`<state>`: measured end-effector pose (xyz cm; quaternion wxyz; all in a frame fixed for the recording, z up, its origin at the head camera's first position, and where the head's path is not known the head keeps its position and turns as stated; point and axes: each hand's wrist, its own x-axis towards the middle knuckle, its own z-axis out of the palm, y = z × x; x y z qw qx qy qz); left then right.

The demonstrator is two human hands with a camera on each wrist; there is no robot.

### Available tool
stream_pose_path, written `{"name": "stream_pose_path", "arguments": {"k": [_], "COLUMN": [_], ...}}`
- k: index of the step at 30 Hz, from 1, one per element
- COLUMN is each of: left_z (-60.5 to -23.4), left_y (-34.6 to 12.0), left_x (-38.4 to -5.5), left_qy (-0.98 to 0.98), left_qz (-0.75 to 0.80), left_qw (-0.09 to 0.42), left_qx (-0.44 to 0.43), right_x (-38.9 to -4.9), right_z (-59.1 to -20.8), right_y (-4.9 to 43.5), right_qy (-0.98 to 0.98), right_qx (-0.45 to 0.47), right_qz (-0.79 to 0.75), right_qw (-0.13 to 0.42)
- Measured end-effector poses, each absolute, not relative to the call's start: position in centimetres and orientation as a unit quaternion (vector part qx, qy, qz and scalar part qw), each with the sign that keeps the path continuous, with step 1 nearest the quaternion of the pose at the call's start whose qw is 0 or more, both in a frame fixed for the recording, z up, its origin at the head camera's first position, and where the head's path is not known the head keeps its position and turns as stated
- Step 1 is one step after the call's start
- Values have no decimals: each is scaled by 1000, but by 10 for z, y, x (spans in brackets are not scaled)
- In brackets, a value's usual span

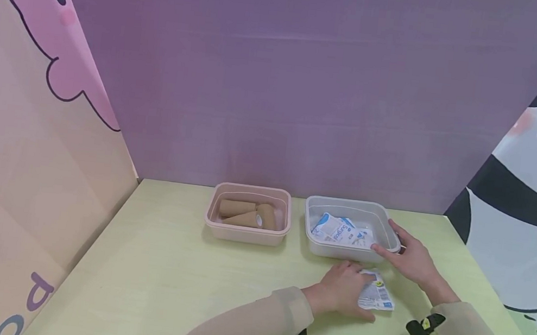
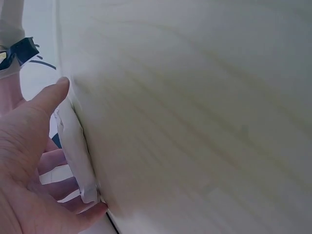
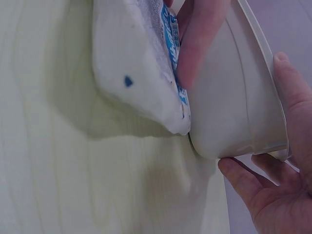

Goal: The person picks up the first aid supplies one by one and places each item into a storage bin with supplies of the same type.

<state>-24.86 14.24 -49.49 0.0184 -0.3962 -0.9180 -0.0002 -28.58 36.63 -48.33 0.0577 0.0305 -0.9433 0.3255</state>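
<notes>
My right hand (image 1: 413, 259) holds the right side of a white plastic bin (image 1: 383, 215), thumb at the rim and fingers against its outer wall. Inside lie white packets with blue print (image 1: 338, 230), one reading "Surgical". In front of the bin my left hand (image 1: 341, 290) reaches over another white-and-blue packet (image 1: 376, 296), covering its left part. The right wrist view shows this packet (image 3: 134, 68) tilted on the table, with left-hand fingers (image 3: 195, 48) against its printed face. In the left wrist view the thumb (image 2: 51, 95) is spread apart from the packet.
A pink bin (image 1: 246, 236) stands left of the white one, with several tan rolls (image 1: 239, 213) in it. Both bins sit toward the back of the pale table (image 1: 153, 286). Behind rises a purple backdrop (image 1: 277, 81); printed panels flank both sides.
</notes>
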Motion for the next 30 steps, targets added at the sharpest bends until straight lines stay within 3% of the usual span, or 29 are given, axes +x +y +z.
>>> {"name": "stream_pose_path", "arguments": {"k": [15, 30], "left_z": [-496, -476], "left_y": [138, 99], "left_x": [-252, -255], "left_qy": [-906, -886], "left_qz": [-39, -81], "left_qw": [49, 98], "left_qx": [-418, -447], "right_x": [-285, -285], "right_z": [-482, -483], "right_y": [366, 365], "right_qy": [-944, -946], "right_qx": [40, 34], "right_qz": [319, 317], "right_qw": [70, 62]}}
